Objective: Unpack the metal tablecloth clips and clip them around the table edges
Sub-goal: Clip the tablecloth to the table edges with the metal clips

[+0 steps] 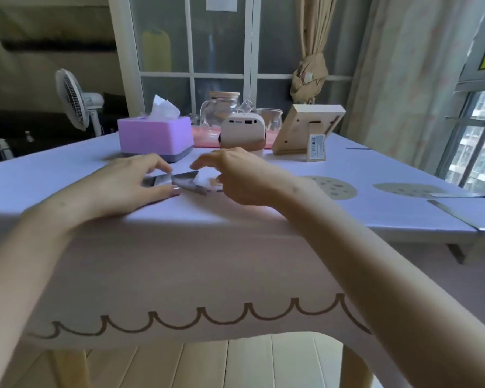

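Metal clips (179, 182) lie bunched on the tablecloth (67, 177), left end pinched by the left hand (129, 186). Right hand (235, 177) curls over the white wrapper (205, 177) just right of that pinch; I can't tell its hold. Two fitted clips (454, 195) far right; near edge shows none.

Place: a home, a dining corner beside a window.
Table: a wooden-legged table (69, 368) under a pale tablecloth (235, 214) with a brown scalloped border; a slatted chair (263, 359) tucked at the near edge.
Far edge of tabletop: a purple tissue box (155, 135), a glass jug (220, 110) with a wooden lid, and a photo frame (305, 130) seen from behind.
Floor, left: a standing fan (70, 99).
Behind: a white-barred glazed partition (191, 51) and a knotted curtain (310, 77).
Right: sheer curtains (403, 79); the window (476, 147) looks onto apartment blocks.
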A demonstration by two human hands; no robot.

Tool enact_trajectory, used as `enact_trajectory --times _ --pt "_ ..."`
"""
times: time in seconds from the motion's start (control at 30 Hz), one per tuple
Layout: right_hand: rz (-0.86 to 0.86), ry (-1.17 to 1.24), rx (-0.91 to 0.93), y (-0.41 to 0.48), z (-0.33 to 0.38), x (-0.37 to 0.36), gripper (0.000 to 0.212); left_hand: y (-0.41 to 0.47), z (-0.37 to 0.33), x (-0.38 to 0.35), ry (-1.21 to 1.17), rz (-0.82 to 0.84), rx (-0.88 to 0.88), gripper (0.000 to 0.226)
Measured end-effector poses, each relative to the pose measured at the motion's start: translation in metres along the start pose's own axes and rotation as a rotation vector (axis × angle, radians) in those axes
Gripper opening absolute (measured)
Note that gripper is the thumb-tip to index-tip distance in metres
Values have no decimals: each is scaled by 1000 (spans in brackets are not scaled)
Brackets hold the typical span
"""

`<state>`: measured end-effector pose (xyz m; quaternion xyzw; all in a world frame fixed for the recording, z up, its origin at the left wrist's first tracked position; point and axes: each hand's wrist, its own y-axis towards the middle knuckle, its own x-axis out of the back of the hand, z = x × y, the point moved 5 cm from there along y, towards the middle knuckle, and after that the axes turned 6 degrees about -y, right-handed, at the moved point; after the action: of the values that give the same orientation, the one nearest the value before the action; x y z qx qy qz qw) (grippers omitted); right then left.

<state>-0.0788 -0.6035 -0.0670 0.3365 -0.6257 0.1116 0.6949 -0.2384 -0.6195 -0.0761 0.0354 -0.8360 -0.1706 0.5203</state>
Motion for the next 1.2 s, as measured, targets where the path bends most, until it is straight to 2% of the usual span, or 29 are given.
enact_trajectory --times 0.13,0.23,0.33,0.43,0.5,0.63,0.77,0.87,0.97,1.0,1.1,1.2 --pt "99 -11 30 21 5 -11 49 12 15 -2 -26 -35 -82 23" --pt "21 45 -40 24 -1 -12 35 20 10 2 110 -133 -203 26" --pt "-40 59 -89 24 -4 -11 25 17 -5 2 2 -135 -380 20" --pt "-78 127 -161 24 -5 -7 32 10 -10 1 -12 -132 -474 15" --pt "-92 146 -187 26 -6 -6 22 9 -13 0 -12 -126 -541 15" --pt "-82 180 -263 24 -8 -3 17 12 -11 -1 -50 -109 -530 17" --pt "-52 203 -378 26 -6 3 9 14 -7 0 -88 -119 -518 32" --pt "-33 142 -418 30 1 5 11 13 -5 -5 -158 10 -475 62" --pt "-88 96 -424 21 5 16 4 15 -1 -10 -191 103 -457 83" --pt "-120 118 -435 15 4 20 7 16 -1 -10 -193 114 -471 90" --pt "-285 317 -521 -12 -1 29 17 15 -2 -11 -211 147 -485 98" --pt "-470 763 -568 -40 -2 31 20 13 -5 -13 -210 191 -529 92"
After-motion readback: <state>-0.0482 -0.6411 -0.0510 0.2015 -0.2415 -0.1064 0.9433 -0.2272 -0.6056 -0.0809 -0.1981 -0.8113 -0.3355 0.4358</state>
